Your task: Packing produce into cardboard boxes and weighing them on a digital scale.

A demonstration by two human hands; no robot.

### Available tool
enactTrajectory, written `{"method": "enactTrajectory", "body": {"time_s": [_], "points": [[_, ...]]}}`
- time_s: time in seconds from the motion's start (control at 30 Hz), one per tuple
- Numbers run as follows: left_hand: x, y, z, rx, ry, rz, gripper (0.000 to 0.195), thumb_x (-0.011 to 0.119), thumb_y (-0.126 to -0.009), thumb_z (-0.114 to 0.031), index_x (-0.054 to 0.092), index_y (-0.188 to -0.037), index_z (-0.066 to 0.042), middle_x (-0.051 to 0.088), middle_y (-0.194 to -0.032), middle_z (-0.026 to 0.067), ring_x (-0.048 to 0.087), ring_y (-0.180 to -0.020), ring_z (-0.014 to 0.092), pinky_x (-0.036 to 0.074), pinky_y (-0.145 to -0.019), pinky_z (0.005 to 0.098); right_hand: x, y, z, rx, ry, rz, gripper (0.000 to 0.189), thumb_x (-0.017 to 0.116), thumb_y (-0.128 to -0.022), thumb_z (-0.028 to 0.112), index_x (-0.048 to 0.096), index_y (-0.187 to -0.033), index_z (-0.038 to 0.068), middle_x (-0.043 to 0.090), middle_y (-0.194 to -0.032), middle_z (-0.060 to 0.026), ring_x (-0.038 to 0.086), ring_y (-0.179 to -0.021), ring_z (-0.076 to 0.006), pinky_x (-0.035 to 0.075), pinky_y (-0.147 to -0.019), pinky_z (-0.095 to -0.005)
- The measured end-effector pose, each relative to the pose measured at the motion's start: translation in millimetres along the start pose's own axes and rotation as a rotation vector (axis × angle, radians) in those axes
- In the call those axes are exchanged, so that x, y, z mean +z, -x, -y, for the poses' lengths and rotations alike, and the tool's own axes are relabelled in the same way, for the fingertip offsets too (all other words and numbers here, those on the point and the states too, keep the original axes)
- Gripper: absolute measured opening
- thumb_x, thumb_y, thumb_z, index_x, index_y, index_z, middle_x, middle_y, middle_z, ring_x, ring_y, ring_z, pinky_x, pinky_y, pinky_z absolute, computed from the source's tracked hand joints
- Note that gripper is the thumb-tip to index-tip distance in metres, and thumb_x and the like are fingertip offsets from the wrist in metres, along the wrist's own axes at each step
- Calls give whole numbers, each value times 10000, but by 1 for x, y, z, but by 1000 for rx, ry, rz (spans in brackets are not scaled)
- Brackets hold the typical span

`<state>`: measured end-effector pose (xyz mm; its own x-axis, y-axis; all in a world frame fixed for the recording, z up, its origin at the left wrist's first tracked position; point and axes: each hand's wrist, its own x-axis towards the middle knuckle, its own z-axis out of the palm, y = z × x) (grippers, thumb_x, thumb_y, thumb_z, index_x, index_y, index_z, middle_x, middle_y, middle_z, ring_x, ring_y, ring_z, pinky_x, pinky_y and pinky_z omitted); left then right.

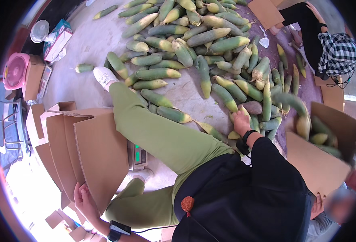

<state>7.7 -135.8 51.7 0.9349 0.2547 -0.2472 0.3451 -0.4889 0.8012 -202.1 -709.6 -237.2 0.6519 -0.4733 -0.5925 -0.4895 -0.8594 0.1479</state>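
A large heap of green radishes (pixel 208 36) with pale yellowish ends lies on the floor before me. My right hand (pixel 241 121) reaches into its near edge, fingers on a radish between other green ones; how firmly it grips is hard to see. Just above that hand lies one purplish-brown root (pixel 252 107). My left hand (pixel 84 196) holds the near edge of an open cardboard box (pixel 102 148), fingers on the flap. The box stands against my leg, beside a scale (pixel 138 155) with a lit green display.
At the right, a co-worker's hand (pixel 317 205) is at a cardboard box (pixel 317 163) holding radishes. Another person in a checked shirt (pixel 338 54) sits at the upper right. A pink fan (pixel 14 71), a white fan (pixel 39 31) and cartons stand at the left.
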Motion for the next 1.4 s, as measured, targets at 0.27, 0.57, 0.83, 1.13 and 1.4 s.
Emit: {"method": "enactTrajectory", "body": {"time_s": [0.27, 0.57, 0.83, 1.13, 1.4], "points": [[3, 4, -5, 77, -33, -109, 332, 524, -963, -83, 522, -1264, 54, 631, -995, 83, 595, -932, 129, 493, -846, 240, -3, -27, 8, -43, -112, -137, 261, 645, -792, 193, 622, -1033, 97, 545, -1123, -125, 513, -1087, -324, 461, -884, -435], [-12, 6, 6, 95, -33, -132, 310, 538, -952, -77, 560, -1241, 35, 634, -1009, 84, 601, -912, 136, 501, -837, 255, -52, -21, 70, -445, -125, -45, 255, 592, -773, 100, 631, -1025, 108, 611, -1085, -94, 552, -1086, -270, 472, -865, -429], [-7, 10, 6, 81, -176, -91, 361, 529, -966, -97, 495, -1285, 67, 624, -1028, 100, 596, -924, 143, 506, -843, 250, -52, -21, 41, -260, -173, -71, 267, 577, -778, 83, 630, -1039, 103, 604, -1081, -86, 543, -1097, -269, 482, -860, -409], [-12, 15, 7, 131, -170, -145, 300, 550, -945, -82, 582, -1225, 20, 653, -976, 85, 604, -895, 134, 495, -828, 255, -47, -59, 2, 117, -435, -256, 333, 640, -757, 106, 605, -1086, 139, 566, -1134, -82, 525, -1129, -274, 484, -890, -427], [-9, 11, 6, 130, -134, -148, 300, 543, -948, -84, 579, -1230, 13, 655, -991, 90, 611, -919, 148, 495, -861, 276, -102, -113, -20, 353, -535, -432, 605, 722, -725, 163, 460, -1269, 134, 495, -1288, -103, 474, -1207, -301, 461, -948, -443]]}}
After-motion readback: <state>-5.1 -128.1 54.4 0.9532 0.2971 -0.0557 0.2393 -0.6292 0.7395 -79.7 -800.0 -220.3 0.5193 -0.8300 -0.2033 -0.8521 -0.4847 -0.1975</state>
